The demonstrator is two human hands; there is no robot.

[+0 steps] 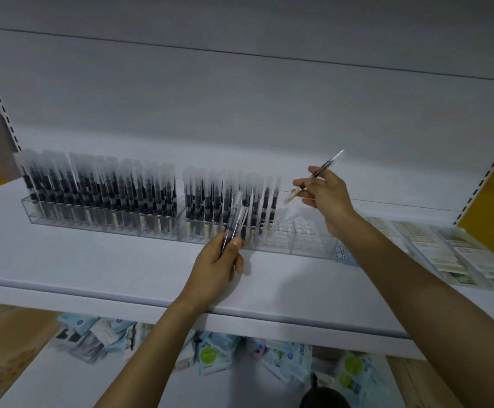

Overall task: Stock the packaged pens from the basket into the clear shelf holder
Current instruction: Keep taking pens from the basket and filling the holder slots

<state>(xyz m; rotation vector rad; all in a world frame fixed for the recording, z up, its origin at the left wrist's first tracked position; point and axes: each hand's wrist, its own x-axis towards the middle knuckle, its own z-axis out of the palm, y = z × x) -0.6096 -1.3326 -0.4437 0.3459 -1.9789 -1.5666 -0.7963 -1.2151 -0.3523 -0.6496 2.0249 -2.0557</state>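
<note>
While the left hand (216,260) grips spare pens (235,222), the right hand (325,189) pinches one pen (326,164); it should lower it upright into an empty holder (307,245) slot

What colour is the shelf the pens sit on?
White shelf, seen in the head view.

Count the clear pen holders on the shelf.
2. The left holder is full of pens; the right holder, end to end with it, is empty at its right end. Nothing seems to hide a third.

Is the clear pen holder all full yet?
Not yet. The clear holder has empty holes at its right end; packaged pens fill the rest.
</note>
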